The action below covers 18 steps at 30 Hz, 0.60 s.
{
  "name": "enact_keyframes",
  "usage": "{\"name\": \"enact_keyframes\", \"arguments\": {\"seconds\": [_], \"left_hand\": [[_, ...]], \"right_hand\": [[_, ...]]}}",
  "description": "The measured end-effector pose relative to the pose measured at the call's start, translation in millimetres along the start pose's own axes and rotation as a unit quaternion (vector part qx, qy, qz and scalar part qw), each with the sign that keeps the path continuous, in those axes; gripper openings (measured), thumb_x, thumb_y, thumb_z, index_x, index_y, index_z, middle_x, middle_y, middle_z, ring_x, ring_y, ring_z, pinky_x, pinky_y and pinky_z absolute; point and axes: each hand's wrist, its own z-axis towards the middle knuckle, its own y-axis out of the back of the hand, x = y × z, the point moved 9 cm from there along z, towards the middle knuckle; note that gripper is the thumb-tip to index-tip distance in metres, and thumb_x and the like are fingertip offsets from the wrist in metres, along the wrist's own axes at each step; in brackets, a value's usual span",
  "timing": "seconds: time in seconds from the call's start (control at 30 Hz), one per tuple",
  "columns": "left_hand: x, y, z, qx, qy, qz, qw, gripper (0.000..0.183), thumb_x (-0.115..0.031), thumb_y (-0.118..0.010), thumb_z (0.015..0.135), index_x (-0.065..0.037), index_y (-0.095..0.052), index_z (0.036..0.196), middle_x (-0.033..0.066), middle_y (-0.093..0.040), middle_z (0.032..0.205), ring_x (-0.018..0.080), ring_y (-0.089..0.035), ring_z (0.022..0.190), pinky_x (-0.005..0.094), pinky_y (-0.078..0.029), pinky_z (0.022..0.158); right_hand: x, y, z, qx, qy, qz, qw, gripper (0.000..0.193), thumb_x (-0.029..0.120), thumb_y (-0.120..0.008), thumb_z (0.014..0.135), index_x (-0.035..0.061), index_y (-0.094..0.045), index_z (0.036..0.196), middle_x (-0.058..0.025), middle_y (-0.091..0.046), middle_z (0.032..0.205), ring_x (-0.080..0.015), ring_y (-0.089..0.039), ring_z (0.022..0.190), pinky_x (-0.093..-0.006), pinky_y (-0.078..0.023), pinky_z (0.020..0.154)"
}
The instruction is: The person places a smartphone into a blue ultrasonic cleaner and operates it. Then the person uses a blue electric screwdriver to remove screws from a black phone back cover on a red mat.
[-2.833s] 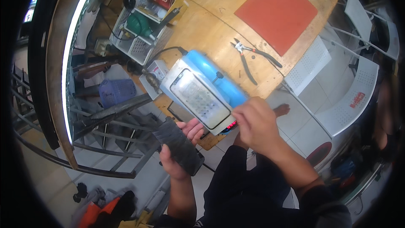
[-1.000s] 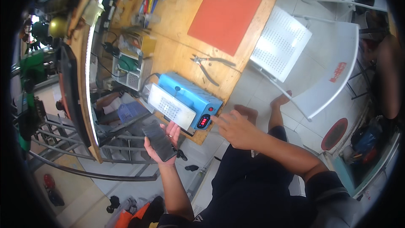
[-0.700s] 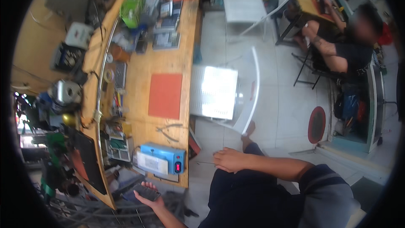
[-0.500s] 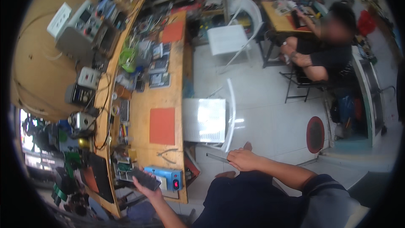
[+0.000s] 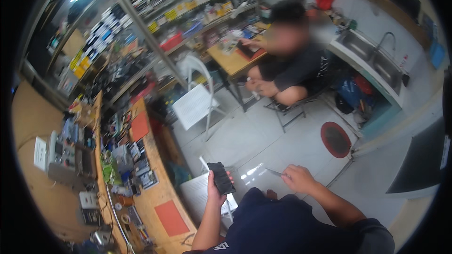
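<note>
My left hand is closed round a dark, flat, phone-shaped slab, its fingertips showing at the right edge. Its black face looks wrinkled or worn; whether it is a whole phone I cannot tell. A white chair with a perforated seat stands below it. To the right, my right hand grips a thin, flat metal strip, like a narrow blade, that points left toward the slab without touching it.
A wooden workbench with orange mats and small parts runs along the left. Another white chair stands ahead. A seated person works at a small table, near a double sink. A round red-rimmed mat lies on the floor.
The view has turned right and up. My left hand has carried the slab from beside the blue device on the bench to in front of me, closer to my right hand.
</note>
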Motion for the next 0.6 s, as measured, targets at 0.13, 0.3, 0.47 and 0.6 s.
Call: {"name": "enact_keyframes", "arguments": {"seconds": [0.13, 0.3, 0.47, 0.6], "left_hand": [[-7, -20, 61, 0.022, 0.042, 0.067, 0.997, 0.056, -0.058, -0.050, 0.102, -0.008, -0.059, 0.126, 0.0130, -0.068, 0.102, 0.0246, -0.068, 0.083, 0.0408, -0.059, 0.073], [-37, -36, 134, 0.020, 0.025, 0.072, 0.997, 0.054, -0.055, -0.052, 0.101, -0.007, -0.060, 0.126, 0.0115, -0.068, 0.100, 0.0230, -0.066, 0.080, 0.0383, -0.057, 0.069], [-56, -36, 192, -0.009, 0.011, -0.008, 1.000, 0.053, -0.052, -0.051, 0.101, -0.007, -0.060, 0.127, 0.0104, -0.067, 0.098, 0.0222, -0.064, 0.080, 0.0374, -0.054, 0.069], [-74, -35, 219, 0.002, 0.010, -0.091, 0.996, 0.061, -0.056, -0.047, 0.101, -0.005, -0.058, 0.131, 0.0101, -0.067, 0.100, 0.0214, -0.064, 0.081, 0.0369, -0.055, 0.068]], "right_hand": [[-50, 7, -17, -0.004, -0.129, 0.005, 0.992, 0.019, 0.025, -0.063, 0.096, 0.0057, -0.062, 0.096, -0.0168, -0.069, 0.088, -0.0415, -0.067, 0.078, -0.0520, -0.053, 0.070], [-102, -12, -16, 0.040, -0.277, 0.012, 0.960, 0.024, 0.027, -0.056, 0.098, 0.0035, -0.058, 0.103, -0.0222, -0.070, 0.083, -0.0448, -0.067, 0.080, -0.0529, -0.052, 0.071], [-121, -46, 84, 0.042, -0.304, 0.042, 0.951, 0.023, 0.024, -0.054, 0.096, 0.0019, -0.058, 0.102, -0.0241, -0.068, 0.081, -0.0455, -0.067, 0.081, -0.0524, -0.051, 0.072], [-93, -74, 222, 0.073, -0.118, 0.062, 0.988, 0.019, 0.015, -0.063, 0.089, 0.0030, -0.062, 0.104, -0.0210, -0.069, 0.082, -0.0442, -0.067, 0.080, -0.0508, -0.052, 0.074]]}}
